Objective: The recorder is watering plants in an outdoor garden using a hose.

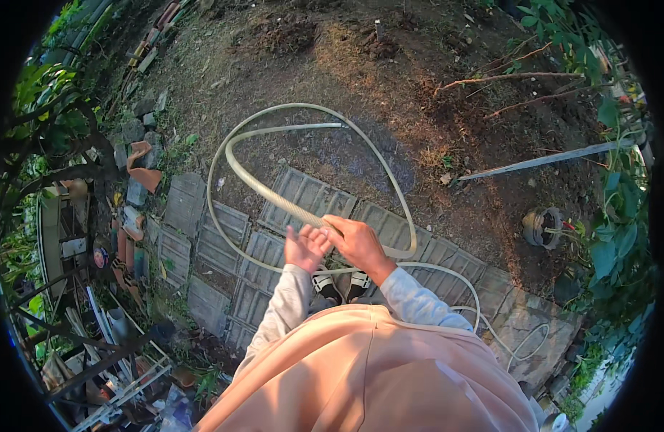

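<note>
A pale braided garden hose (271, 198) runs up in front of me, with my right hand (359, 244) closed around it. From that hand the hose bends away in a curve, and its free end (334, 126) points to the right over the soil. A wide loop of the same hose hangs or lies around this curve; how much of it touches the ground I cannot tell. Just left of the right hand, my left hand (306, 249) is turned palm up with its fingers loosely spread. Its fingertips are close beneath the hose; whether they touch it is unclear.
Grooved paving slabs (218, 227) lie around my sandalled feet (327, 286). More hose (475, 302) trails to the right. A plank (545, 158) and a round pot (542, 228) are on the right. Broken roof tiles (143, 167) and a metal frame (121, 397) stand left.
</note>
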`<state>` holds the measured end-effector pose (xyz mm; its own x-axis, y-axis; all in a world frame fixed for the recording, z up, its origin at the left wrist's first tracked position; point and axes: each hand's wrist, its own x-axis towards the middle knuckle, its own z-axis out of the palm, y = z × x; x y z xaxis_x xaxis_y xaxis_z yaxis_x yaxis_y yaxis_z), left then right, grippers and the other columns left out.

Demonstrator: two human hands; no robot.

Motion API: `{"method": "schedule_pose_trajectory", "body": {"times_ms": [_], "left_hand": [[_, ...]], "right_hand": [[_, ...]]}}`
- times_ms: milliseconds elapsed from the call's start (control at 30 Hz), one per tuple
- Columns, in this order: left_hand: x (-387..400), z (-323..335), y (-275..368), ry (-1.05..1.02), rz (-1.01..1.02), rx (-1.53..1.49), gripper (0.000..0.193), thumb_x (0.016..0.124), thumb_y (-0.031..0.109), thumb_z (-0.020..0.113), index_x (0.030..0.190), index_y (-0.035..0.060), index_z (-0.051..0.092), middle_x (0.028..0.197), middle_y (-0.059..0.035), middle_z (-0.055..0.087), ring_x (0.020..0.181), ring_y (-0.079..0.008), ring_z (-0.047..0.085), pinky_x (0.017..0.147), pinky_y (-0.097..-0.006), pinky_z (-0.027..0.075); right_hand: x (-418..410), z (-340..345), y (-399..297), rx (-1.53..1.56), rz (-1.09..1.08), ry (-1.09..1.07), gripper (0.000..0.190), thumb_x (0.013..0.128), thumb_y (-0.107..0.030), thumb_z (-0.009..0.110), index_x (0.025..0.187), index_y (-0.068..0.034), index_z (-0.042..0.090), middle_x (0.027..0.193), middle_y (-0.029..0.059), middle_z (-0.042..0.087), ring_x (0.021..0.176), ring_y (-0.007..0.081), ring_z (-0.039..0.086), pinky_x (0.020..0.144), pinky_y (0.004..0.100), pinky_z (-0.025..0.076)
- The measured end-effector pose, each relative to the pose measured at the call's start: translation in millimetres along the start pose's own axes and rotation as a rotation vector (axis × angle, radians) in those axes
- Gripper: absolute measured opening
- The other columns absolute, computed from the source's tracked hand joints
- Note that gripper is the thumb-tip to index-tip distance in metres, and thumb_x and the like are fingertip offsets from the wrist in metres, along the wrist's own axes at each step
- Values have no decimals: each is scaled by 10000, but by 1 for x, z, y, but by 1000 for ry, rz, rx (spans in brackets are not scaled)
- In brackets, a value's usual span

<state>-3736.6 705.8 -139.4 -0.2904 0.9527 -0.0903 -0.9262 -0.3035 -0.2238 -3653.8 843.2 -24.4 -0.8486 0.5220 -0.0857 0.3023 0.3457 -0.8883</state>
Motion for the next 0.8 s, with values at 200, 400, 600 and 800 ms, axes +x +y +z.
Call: {"method": "schedule_pose_trajectory", "body": {"times_ms": [200, 400, 600, 800], "left_hand": [[55, 90, 96, 946, 297, 434, 450, 816, 462, 455, 923, 28, 402, 739, -46, 528, 587, -137, 526, 471, -260, 418], [93, 132, -17, 887, 323, 843, 188, 835, 328, 502, 856, 174, 396, 538, 34, 325, 394, -77, 306, 354, -233, 277], [102, 199, -134, 481, 236, 1306, 310, 848, 219, 475, 1140, 150, 395, 552, 31, 341, 411, -52, 302, 342, -215, 275], [89, 219, -180, 177, 288, 1917, 403, 816, 149, 515, 1193, 64, 403, 713, -31, 509, 554, -87, 465, 494, -244, 410]], "right_hand": [[-98, -84, -3, -178, -13, -177, 291, 790, -303, 528, 1012, -119, 570, 812, 83, 582, 724, 280, 557, 604, 349, 439], [-150, -122, 41, -27, 220, -228, 327, 770, -220, 535, 1072, -95, 540, 911, 120, 567, 832, 290, 547, 732, 356, 429], [-134, -152, 42, 453, 393, 311, 378, 835, -297, 445, 1129, -65, 492, 1131, 113, 492, 1009, 220, 494, 799, 346, 414], [-67, -222, -16, 1358, 378, 419, 685, 863, -494, 273, 1303, 7, 118, 1296, 240, 261, 1121, 380, 386, 858, 474, 380]]}}
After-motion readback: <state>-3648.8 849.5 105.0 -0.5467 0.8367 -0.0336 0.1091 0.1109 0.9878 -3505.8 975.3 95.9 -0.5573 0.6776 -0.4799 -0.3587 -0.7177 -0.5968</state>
